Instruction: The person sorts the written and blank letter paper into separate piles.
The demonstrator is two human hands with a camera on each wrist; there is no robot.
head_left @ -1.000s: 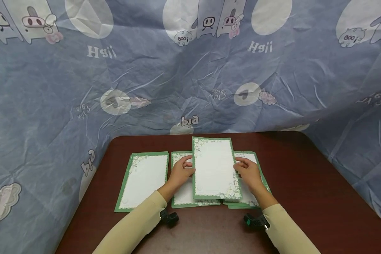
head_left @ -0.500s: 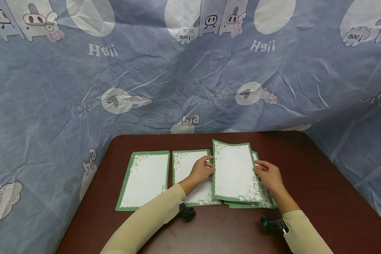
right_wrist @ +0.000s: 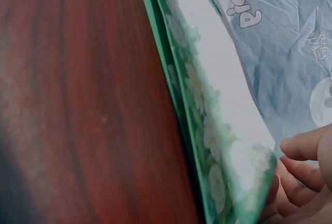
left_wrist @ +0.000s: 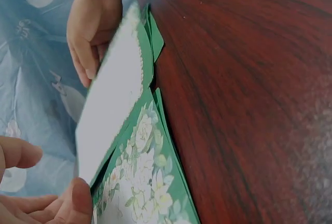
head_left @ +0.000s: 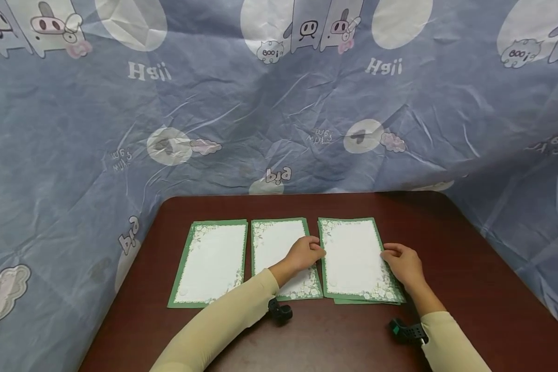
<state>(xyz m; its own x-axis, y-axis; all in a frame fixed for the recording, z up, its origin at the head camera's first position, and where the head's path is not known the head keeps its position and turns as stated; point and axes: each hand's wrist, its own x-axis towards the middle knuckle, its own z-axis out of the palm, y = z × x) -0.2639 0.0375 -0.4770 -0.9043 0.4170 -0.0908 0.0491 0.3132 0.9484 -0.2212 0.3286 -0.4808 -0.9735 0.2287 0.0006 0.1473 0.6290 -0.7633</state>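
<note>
A white sheet of paper with a green border and printed flowers lies over the right-hand stack, its lower edge showing other green sheets beneath. At its left edge my left hand holds it, reaching across the middle stack. My right hand holds the right edge. In the left wrist view the left thumb and fingers sit at the sheet's edge, with one finger apart from it. Along the right wrist view, the sheet stands slightly off the layer below, with the right fingertips at its edge.
To the left lie two more groups of the same green-bordered sheets: a left stack and a middle stack, partly under my left arm. All rest on a dark red-brown table. A blue patterned cloth hangs behind it.
Both hands have carried the sheet rightward from over the middle and lowered it onto the right-hand stack, where it now lines up with the sheets below.
</note>
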